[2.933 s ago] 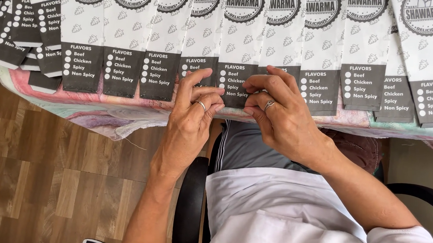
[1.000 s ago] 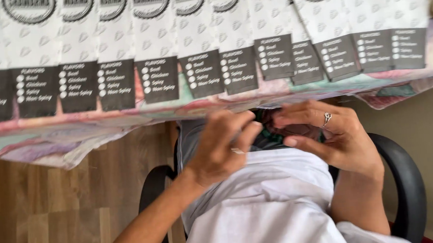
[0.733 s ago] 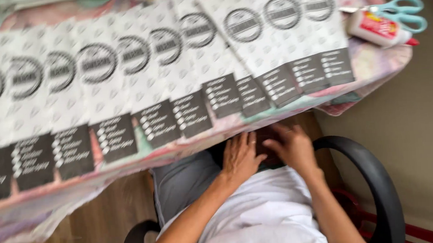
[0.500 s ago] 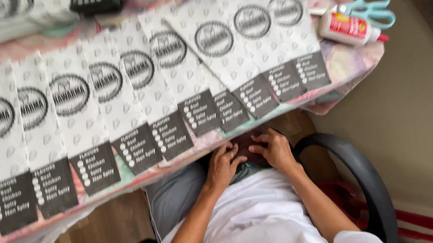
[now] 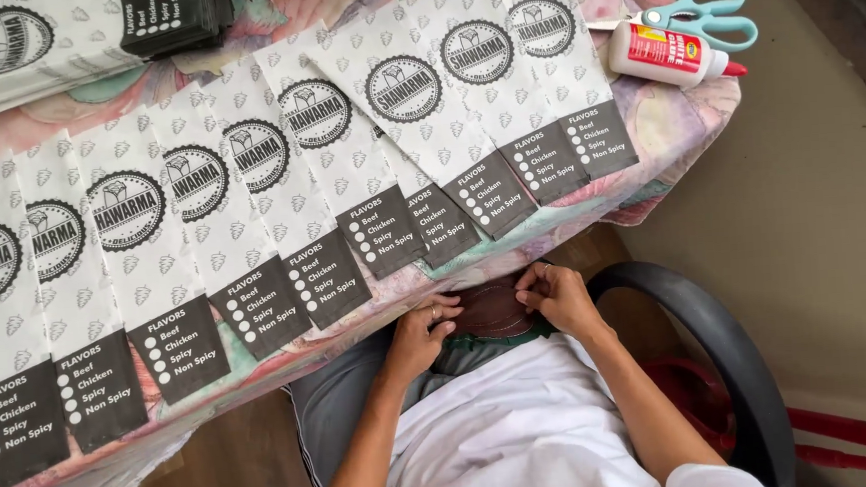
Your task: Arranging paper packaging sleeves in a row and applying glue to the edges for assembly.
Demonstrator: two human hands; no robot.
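My left hand and my right hand rest in my lap below the table edge. Both pinch the sides of a small dark brown stitched piece lying against my waist. A ring shows on each hand. Above them, a row of several overlapping white paper bags with round black emblems and black bottom panels lies along the table, which is covered with a floral cloth.
A white glue bottle with a red tip and teal-handled scissors lie at the table's right end. A stack of black-ended bags sits at the back. The black chair armrest curves by my right arm.
My hands have dropped from the bags' black panels at the table edge down into my lap. The view has swung right, bringing the glue and scissors into sight.
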